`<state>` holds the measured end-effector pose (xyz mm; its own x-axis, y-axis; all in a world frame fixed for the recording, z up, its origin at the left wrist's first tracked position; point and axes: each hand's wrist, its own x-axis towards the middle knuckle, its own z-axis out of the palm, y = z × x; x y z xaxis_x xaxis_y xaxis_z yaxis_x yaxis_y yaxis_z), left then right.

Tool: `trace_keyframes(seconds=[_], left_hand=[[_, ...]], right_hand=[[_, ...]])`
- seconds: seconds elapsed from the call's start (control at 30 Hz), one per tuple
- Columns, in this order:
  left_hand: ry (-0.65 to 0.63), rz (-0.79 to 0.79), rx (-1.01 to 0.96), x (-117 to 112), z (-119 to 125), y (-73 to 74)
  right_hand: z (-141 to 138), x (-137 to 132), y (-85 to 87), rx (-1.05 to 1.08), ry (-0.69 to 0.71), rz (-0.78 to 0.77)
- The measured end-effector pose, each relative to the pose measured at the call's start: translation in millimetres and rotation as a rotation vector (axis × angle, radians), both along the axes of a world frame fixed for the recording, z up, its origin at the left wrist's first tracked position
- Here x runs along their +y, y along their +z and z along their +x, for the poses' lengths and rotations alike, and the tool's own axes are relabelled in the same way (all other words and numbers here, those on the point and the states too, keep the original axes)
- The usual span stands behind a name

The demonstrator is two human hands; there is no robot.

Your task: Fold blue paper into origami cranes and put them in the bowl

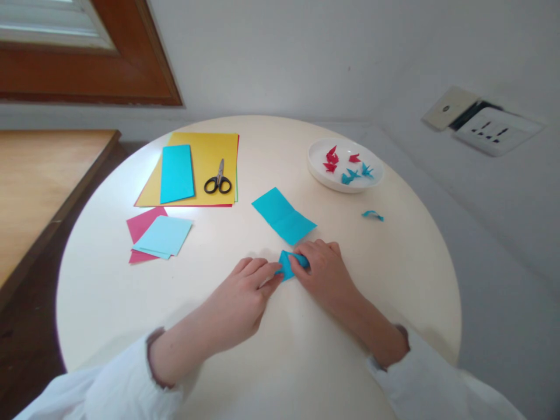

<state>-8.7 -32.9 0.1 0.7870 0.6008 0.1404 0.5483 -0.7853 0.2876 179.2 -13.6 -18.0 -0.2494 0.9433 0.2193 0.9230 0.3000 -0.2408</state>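
A small folded piece of blue paper (287,263) lies on the round cream table (394,274), pinched between both hands. My left hand (240,303) presses its left edge with curled fingers. My right hand (324,269) is closed over its right end. Just beyond them lies a larger creased blue sheet (283,214).
Black scissors (217,179) and a blue sheet (176,172) rest on yellow paper (210,153) at the back left. A light blue sheet (163,236) overlaps a pink sheet (140,226). A white dish (319,172) holds small red and blue folded figures. A blue scrap (373,215) lies right.
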Motion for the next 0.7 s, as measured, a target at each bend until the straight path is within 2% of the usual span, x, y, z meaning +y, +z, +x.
trace_keyframes(seconds=[0.7], left_hand=[[0.002,0.009,0.142,-1.7,5.2,-2.4]], right_hand=[[-0.9,-0.1,-0.2,-0.012,0.010,-0.004]])
